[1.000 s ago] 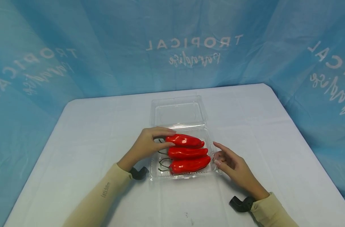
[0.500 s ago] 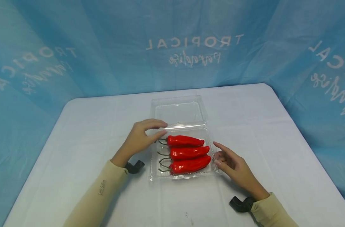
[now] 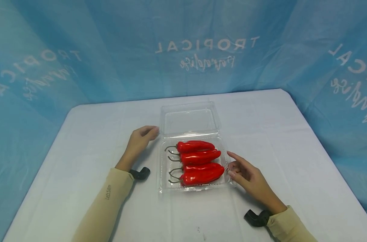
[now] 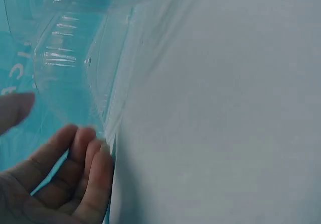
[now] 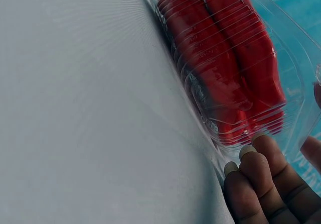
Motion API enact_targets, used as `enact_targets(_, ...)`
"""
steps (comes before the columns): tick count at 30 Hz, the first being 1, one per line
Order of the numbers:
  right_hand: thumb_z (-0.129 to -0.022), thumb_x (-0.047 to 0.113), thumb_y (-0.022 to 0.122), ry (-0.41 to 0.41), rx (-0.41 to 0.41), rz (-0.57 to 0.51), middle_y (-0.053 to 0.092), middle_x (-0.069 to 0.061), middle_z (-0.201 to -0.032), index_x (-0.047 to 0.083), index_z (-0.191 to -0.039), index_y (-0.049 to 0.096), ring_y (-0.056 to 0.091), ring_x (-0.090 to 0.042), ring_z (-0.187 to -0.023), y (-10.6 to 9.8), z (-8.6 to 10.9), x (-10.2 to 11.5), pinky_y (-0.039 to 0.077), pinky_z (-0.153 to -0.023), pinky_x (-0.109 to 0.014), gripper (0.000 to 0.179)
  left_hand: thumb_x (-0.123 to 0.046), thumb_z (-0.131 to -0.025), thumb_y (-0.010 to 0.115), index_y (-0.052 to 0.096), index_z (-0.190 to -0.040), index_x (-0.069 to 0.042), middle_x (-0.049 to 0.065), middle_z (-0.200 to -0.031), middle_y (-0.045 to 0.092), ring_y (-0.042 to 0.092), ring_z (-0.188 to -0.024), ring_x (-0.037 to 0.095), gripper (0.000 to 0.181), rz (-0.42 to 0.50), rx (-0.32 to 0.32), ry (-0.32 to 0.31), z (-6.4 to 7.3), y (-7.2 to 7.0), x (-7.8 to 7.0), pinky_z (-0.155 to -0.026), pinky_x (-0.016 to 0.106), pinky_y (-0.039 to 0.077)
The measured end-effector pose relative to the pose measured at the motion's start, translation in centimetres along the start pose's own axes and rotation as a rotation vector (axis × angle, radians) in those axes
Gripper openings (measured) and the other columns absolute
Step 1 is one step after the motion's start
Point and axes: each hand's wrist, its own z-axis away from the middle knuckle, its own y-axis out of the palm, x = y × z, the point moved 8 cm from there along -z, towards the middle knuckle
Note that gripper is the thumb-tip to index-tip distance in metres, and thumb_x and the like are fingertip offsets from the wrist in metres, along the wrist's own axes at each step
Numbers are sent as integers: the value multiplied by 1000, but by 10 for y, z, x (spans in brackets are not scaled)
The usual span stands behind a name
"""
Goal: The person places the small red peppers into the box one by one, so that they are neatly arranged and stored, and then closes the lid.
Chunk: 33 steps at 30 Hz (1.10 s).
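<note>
Several glossy red chili peppers (image 3: 200, 156) lie side by side in the base of a clear plastic clamshell container (image 3: 166, 183), their thin stems pointing left. Its lid (image 3: 187, 122) is folded back flat behind the base. My left hand (image 3: 139, 139) is beside the left end of the hinge and holds nothing; in the left wrist view its loosely bent fingers (image 4: 98, 179) are close to the lid. At the container's right side, my right hand (image 3: 246, 174) has its fingertips right at the rim and outer wall. The right wrist view shows its fingers (image 5: 257, 171) against the ribbed side.
A white cloth covers the table (image 3: 292, 161). Blue printed curtains (image 3: 201, 80) hang behind it and at both sides. A black wrist mount (image 3: 142, 173) is on the left wrist, another black mount (image 3: 256, 217) on the right.
My left hand let go of the rearmost pepper and moved left to beside the hinge. The peppers shifted, the rear ones backward, and another pepper now shows among them. My right hand stayed put.
</note>
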Motion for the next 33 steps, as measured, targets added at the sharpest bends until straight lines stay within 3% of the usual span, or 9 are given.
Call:
enact_targets(4,-96,-2,67,3,-3,9,65,-7,-114,11,-155,44,63,-17,-93,2,-1,2,57,-79,-22,64,-54,-97,65,65,-131,-5,13,-126,68,68,-112,28,59,50,26,37,-2,3,-2,-101,44,53)
enact_targets(9,-96,-1,67,9,3,4,65,-6,-114,11,-155,43,63,-18,-93,2,-2,3,57,-78,-22,64,-56,-94,67,66,-130,-10,9,-129,67,65,-116,25,57,36,24,69,-2,5,-8,-100,44,53)
enact_targets(14,-97,1,67,21,0,3,65,-6,-114,11,-154,44,63,-18,-93,1,-2,4,57,-79,-22,63,-55,-92,71,68,-127,-14,4,-126,68,62,-120,22,54,16,-26,122,0,-1,-17,-103,45,50)
enact_targets(19,-98,3,67,42,-2,13,66,-6,-115,13,-154,45,64,-18,-94,1,-2,3,58,-80,-23,62,-38,-89,80,70,-120,-12,4,-118,69,66,-113,20,42,72,-89,220,7,-11,-31,-99,38,54)
enact_targets(23,-98,3,67,53,-7,26,66,-5,-115,15,-154,45,65,-17,-94,0,-2,1,58,-81,-23,62,-26,-87,84,69,-113,-9,4,-113,70,67,-109,18,34,97,-121,311,17,-17,-41,-96,29,55)
enact_targets(27,-98,3,67,48,-9,37,67,-5,-114,14,-154,46,65,-17,-94,0,-2,2,57,-80,-22,61,-13,-87,84,69,-105,-4,6,-107,69,66,-107,18,25,103,-139,386,32,-21,-50,-99,28,53)
enact_targets(33,-97,-1,66,13,-7,17,67,-6,-113,12,-155,43,65,-17,-92,-1,-4,4,56,-79,-21,64,6,-86,77,69,-103,4,15,-105,70,66,-102,16,19,20,-139,500,74,-23,-78,-96,33,55)
